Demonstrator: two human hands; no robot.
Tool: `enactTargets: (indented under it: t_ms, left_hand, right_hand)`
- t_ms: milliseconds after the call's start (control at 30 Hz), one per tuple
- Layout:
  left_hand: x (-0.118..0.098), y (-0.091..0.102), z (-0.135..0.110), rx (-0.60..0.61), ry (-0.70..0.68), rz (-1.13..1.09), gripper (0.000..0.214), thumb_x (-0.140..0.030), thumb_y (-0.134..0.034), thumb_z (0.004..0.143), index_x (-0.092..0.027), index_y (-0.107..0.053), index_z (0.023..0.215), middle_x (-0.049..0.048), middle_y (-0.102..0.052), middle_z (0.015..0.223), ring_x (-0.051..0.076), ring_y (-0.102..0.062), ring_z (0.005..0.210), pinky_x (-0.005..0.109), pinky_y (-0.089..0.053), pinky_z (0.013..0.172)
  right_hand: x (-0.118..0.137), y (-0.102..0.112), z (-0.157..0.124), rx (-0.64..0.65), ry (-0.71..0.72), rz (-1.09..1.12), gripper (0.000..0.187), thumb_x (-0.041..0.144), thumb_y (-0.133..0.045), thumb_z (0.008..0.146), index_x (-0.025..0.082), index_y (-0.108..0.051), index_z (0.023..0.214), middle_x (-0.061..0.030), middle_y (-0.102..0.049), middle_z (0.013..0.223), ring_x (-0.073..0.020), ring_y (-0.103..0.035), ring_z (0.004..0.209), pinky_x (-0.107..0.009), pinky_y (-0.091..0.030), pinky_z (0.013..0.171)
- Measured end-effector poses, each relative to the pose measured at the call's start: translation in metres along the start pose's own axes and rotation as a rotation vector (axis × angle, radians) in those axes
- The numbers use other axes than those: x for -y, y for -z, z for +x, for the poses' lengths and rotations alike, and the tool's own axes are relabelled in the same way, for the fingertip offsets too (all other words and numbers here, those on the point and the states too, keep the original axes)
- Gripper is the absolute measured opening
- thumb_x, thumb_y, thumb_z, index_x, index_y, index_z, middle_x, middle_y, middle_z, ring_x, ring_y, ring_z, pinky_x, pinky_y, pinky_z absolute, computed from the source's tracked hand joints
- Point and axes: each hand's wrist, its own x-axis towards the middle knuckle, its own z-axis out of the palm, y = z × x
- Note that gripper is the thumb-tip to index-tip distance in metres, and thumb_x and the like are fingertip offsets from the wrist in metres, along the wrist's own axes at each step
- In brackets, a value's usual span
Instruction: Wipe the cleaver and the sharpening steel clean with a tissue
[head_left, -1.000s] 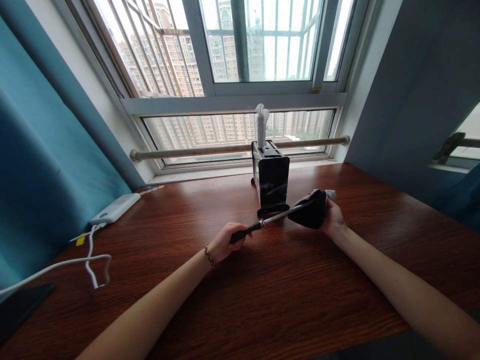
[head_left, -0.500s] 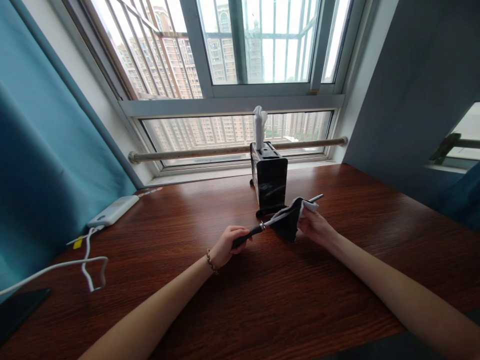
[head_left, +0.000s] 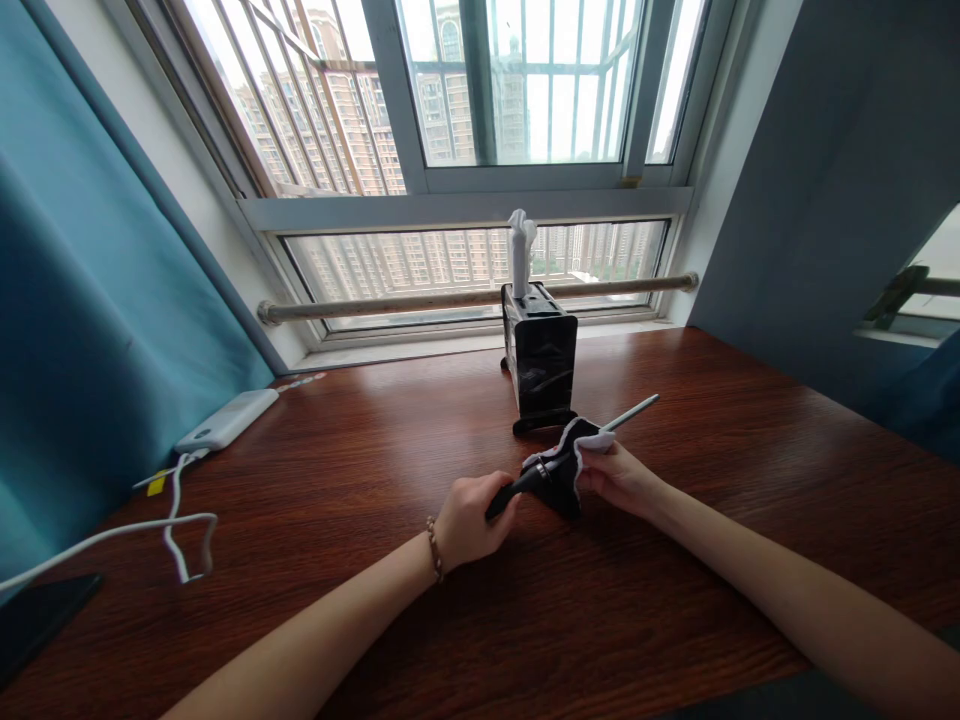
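My left hand (head_left: 474,515) is wrapped round the black handle of a sharpening steel (head_left: 630,412), whose slim grey rod points up and to the right. A cloth (head_left: 564,490), black on one face and whitish on the other, is draped about the rod close to the handle's metal collar. Pinched in my right hand (head_left: 611,478) is the cloth's right side, around the middle of the rod. The rod's far end sticks out bare past these fingers, while the cloth hides the part nearer the collar. Both hands are above the table, in front of a black tissue box.
Behind the hands, the black tissue box (head_left: 546,370) stands on the brown wooden table (head_left: 390,420) with white tissue poking up. At left lie a white power strip (head_left: 229,420), white cables (head_left: 176,520) and a dark flat object (head_left: 45,620). A rail (head_left: 420,305) crosses the window.
My right hand and the cloth have slid down the rod toward the handle, baring more of its far end. My left hand has shifted right and slightly nearer to me.
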Motion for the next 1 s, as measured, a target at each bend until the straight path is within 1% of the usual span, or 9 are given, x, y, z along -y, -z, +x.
enactTargets:
  t_ms: [167, 300, 400, 467, 567, 667, 833, 900, 1000]
  left_hand:
    - [-0.008, -0.004, -0.002, 0.068, 0.029, -0.05, 0.018, -0.03, -0.058, 0.077, -0.015, -0.063, 0.085, 0.0025, -0.054, 0.068, 0.013, -0.041, 0.06, 0.028, -0.026, 0.062]
    - [-0.013, -0.006, 0.005, 0.192, 0.183, -0.228, 0.028, -0.04, -0.049, 0.083, -0.013, -0.056, 0.079, -0.001, -0.043, 0.057, 0.01, -0.036, 0.05, 0.024, -0.026, 0.048]
    - [-0.009, -0.006, 0.011, 0.313, 0.325, -0.398, 0.033, -0.044, -0.036, 0.086, -0.015, -0.049, 0.076, -0.006, -0.03, 0.048, 0.008, -0.023, 0.038, 0.022, -0.019, 0.038]
    - [-0.005, -0.003, 0.013, 0.376, 0.389, -0.479, 0.035, -0.045, -0.032, 0.086, -0.016, -0.047, 0.074, -0.0071, -0.026, 0.046, 0.007, -0.018, 0.037, 0.021, -0.017, 0.036]
    - [-0.003, 0.0, 0.015, 0.429, 0.432, -0.532, 0.036, -0.046, -0.033, 0.084, -0.016, -0.048, 0.072, -0.0073, -0.025, 0.044, 0.007, -0.015, 0.037, 0.021, -0.016, 0.035]
    - [-0.008, -0.002, 0.013, 0.374, 0.411, -0.504, 0.036, -0.048, -0.035, 0.083, -0.016, -0.048, 0.07, -0.0065, -0.028, 0.045, 0.007, -0.018, 0.037, 0.021, -0.016, 0.036]
    - [-0.018, -0.011, 0.004, 0.132, 0.253, -0.264, 0.032, -0.045, -0.051, 0.081, -0.015, -0.055, 0.07, -0.0013, -0.041, 0.056, 0.011, -0.034, 0.05, 0.023, -0.025, 0.047]
    - [-0.019, -0.011, 0.0, 0.069, 0.187, -0.158, 0.024, -0.039, -0.056, 0.079, -0.015, -0.06, 0.075, 0.001, -0.048, 0.061, 0.013, -0.037, 0.056, 0.025, -0.028, 0.056]
    - [-0.016, -0.01, -0.003, 0.045, 0.127, -0.076, 0.017, -0.033, -0.059, 0.077, -0.017, -0.063, 0.079, 0.0039, -0.055, 0.068, 0.015, -0.04, 0.06, 0.028, -0.029, 0.063]
  right_hand:
    - [-0.004, -0.01, -0.006, 0.035, -0.024, -0.009, 0.02, 0.021, -0.07, 0.067, 0.018, -0.063, 0.086, -0.0045, -0.066, 0.092, -0.0154, -0.063, 0.088, -0.031, -0.051, 0.08]
    - [-0.003, -0.011, -0.006, 0.043, -0.019, -0.028, 0.021, 0.019, -0.069, 0.068, 0.014, -0.061, 0.087, -0.0069, -0.065, 0.093, -0.0171, -0.062, 0.091, -0.032, -0.049, 0.083]
    - [-0.001, -0.012, -0.006, 0.036, 0.013, -0.041, 0.023, 0.018, -0.07, 0.067, 0.014, -0.061, 0.087, -0.0063, -0.066, 0.091, -0.0157, -0.062, 0.089, -0.027, -0.049, 0.08]
    - [0.0, -0.014, -0.007, 0.046, 0.035, -0.063, 0.024, 0.017, -0.07, 0.066, 0.015, -0.061, 0.087, -0.0055, -0.066, 0.09, -0.0144, -0.062, 0.086, -0.025, -0.049, 0.076]
    - [0.002, -0.017, -0.009, 0.054, 0.051, -0.109, 0.025, 0.017, -0.072, 0.063, 0.015, -0.061, 0.085, -0.0051, -0.066, 0.088, -0.0136, -0.063, 0.082, -0.023, -0.049, 0.071]
    - [0.003, -0.019, -0.011, 0.011, 0.06, -0.157, 0.028, 0.017, -0.075, 0.059, 0.015, -0.062, 0.083, -0.0052, -0.067, 0.085, -0.0152, -0.063, 0.08, -0.026, -0.049, 0.071]
    - [0.0, -0.016, -0.009, -0.037, 0.022, -0.147, 0.029, 0.015, -0.075, 0.058, 0.014, -0.061, 0.085, -0.0069, -0.066, 0.086, -0.019, -0.063, 0.083, -0.032, -0.05, 0.076]
    - [-0.003, -0.012, -0.007, -0.062, -0.009, -0.113, 0.032, 0.015, -0.075, 0.057, 0.014, -0.061, 0.085, -0.0074, -0.066, 0.087, -0.0193, -0.063, 0.083, -0.031, -0.051, 0.074]
    - [-0.007, -0.008, -0.004, -0.079, -0.02, -0.055, 0.029, 0.016, -0.075, 0.058, 0.015, -0.062, 0.083, -0.0053, -0.066, 0.086, -0.0154, -0.062, 0.078, -0.027, -0.05, 0.071]
